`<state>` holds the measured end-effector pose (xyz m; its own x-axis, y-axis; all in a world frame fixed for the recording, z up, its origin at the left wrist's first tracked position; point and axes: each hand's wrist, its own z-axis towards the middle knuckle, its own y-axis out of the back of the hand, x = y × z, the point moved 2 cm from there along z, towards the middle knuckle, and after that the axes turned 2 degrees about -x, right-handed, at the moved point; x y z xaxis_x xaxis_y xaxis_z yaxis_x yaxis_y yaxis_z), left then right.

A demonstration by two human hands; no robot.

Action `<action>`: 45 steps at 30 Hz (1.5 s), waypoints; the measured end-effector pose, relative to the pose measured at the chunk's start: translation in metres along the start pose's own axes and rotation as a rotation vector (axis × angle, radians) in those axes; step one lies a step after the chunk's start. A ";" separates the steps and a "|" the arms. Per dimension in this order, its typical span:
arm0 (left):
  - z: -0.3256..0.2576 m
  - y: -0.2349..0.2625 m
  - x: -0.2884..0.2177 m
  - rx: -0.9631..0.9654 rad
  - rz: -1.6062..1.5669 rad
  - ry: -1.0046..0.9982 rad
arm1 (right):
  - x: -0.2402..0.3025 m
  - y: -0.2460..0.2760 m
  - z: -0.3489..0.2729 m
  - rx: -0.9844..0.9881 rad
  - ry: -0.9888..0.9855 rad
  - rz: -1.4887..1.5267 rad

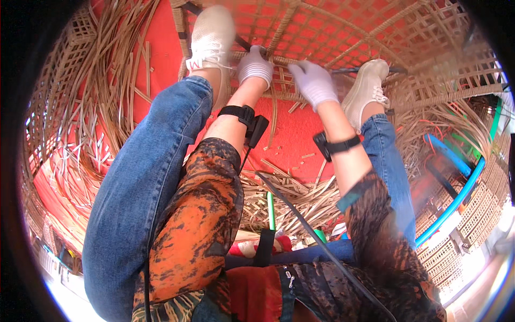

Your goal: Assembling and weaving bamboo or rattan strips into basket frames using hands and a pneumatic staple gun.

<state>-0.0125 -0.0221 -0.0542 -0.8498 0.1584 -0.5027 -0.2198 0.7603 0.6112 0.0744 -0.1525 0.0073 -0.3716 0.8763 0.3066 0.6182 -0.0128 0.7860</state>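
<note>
An openwork panel of woven tan strips (370, 43), with wrapped ribs and a wrapped edge, lies in front of me between and beyond my shoes. My left hand (255, 65), in a pale lavender glove, is closed on the near edge of this panel beside my left shoe (212, 37). My right hand (313, 83), gloved alike, sits a little to the right at the same edge. Its fingers are drawn together and point left; whatever is between them is too small to make out. A dark bar (346, 70) runs along the edge near my right shoe (366, 88).
Long loose strips (115, 70) heap on the red floor covering (273, 129) at the left. More strips (300, 198) tangle between my legs. A blue tube (456, 201) curves at the right near other woven pieces (456, 236). A black cable (322, 241) crosses my lap.
</note>
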 end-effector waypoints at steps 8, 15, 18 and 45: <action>0.005 0.001 0.009 0.066 -0.036 -0.064 | 0.022 -0.048 0.054 0.141 -0.122 0.067; 0.002 0.001 0.013 -0.044 -0.278 -0.130 | 0.040 -0.045 0.049 0.120 0.020 -0.191; 0.003 -0.001 0.012 -0.036 -0.333 -0.121 | 0.034 -0.045 0.049 0.196 0.041 -0.171; 0.010 0.017 0.007 0.050 -0.049 -0.104 | 0.012 -0.050 0.059 0.045 0.141 0.411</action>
<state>-0.0172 -0.0016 -0.0531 -0.7836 0.1828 -0.5938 -0.2336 0.7990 0.5541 0.0795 -0.1133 -0.0603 -0.1773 0.7287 0.6615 0.7627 -0.3231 0.5602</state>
